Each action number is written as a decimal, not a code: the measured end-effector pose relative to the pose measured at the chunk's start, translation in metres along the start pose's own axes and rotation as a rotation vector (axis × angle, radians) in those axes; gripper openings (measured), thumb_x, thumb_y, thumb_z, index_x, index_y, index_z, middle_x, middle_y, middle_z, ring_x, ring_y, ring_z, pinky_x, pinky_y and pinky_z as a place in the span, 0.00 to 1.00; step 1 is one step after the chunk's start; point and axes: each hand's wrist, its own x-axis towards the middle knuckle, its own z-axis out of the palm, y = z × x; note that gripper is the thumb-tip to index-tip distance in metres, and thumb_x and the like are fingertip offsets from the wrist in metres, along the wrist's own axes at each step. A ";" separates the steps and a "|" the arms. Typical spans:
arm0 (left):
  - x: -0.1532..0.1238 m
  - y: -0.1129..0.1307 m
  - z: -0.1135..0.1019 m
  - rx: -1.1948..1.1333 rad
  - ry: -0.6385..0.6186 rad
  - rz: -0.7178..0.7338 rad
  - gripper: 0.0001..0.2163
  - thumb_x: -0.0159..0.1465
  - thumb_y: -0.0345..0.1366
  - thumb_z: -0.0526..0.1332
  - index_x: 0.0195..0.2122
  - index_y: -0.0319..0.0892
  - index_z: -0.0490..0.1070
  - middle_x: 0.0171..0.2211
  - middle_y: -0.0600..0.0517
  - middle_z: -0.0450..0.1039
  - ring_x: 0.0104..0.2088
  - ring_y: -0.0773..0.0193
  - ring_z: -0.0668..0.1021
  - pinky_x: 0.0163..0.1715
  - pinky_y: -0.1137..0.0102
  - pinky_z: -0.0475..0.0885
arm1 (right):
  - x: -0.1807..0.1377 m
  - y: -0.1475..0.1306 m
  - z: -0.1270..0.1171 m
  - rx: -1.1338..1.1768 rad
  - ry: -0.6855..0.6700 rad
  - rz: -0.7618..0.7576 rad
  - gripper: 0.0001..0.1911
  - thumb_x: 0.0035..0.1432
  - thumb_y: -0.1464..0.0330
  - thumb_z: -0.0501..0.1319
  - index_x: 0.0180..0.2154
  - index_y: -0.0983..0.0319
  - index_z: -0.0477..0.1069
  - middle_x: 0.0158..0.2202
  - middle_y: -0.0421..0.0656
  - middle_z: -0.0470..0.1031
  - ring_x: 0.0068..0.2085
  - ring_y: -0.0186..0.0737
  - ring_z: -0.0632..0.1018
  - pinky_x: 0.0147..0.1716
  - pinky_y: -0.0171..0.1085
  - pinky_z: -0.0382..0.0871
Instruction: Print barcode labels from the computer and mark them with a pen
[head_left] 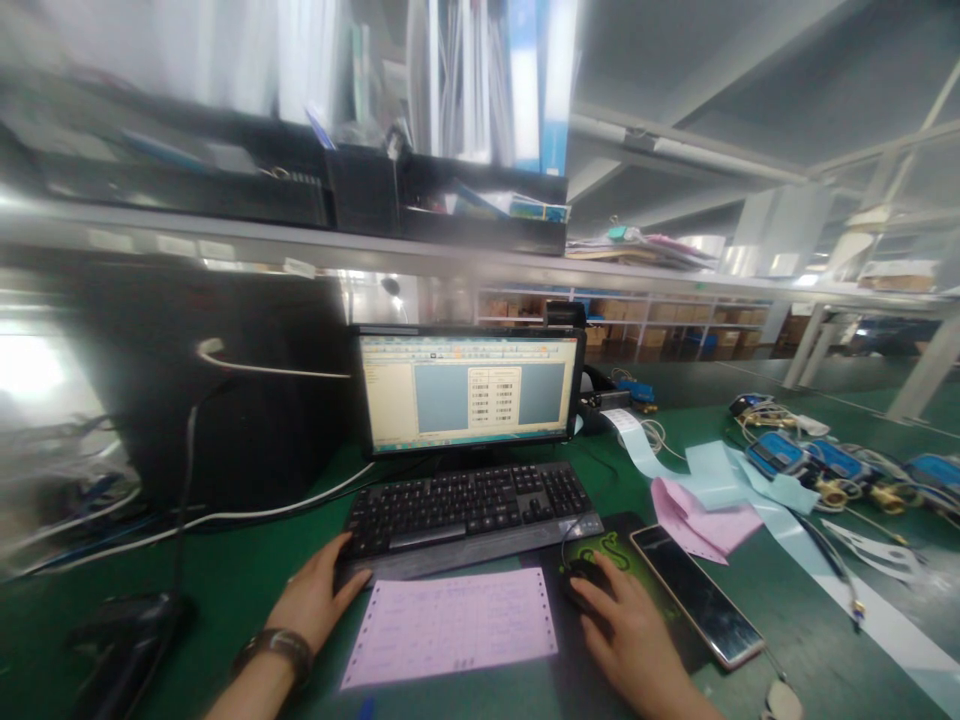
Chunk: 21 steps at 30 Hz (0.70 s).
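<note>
mouse: held in right hand; light grip suits
keyboard: left hand on left end, thumb spread wide
pink form: best kept flat, uncovered

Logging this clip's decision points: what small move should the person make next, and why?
Probably a slight slide or click of the mouse with the right hand: that hand rests over it, and the monitor shows a page layout with barcodes. The left hand sits at the left end of the keyboard, so it seems less needed.
</note>
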 end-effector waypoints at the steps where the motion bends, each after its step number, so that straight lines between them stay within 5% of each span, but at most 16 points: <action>1: 0.000 0.001 -0.001 0.001 0.005 0.000 0.29 0.59 0.50 0.52 0.57 0.37 0.59 0.52 0.39 0.68 0.51 0.51 0.73 0.51 0.58 0.68 | 0.000 0.000 0.000 -0.001 0.000 -0.001 0.23 0.54 0.69 0.57 0.52 0.48 0.67 0.60 0.46 0.57 0.55 0.50 0.67 0.52 0.50 0.65; 21: -0.001 -0.008 0.007 -0.013 0.001 0.014 0.30 0.60 0.49 0.51 0.58 0.35 0.57 0.55 0.38 0.66 0.54 0.53 0.70 0.56 0.59 0.63 | -0.003 0.010 0.010 -0.027 0.020 -0.103 0.24 0.57 0.65 0.58 0.56 0.48 0.62 0.61 0.46 0.57 0.56 0.51 0.67 0.52 0.49 0.67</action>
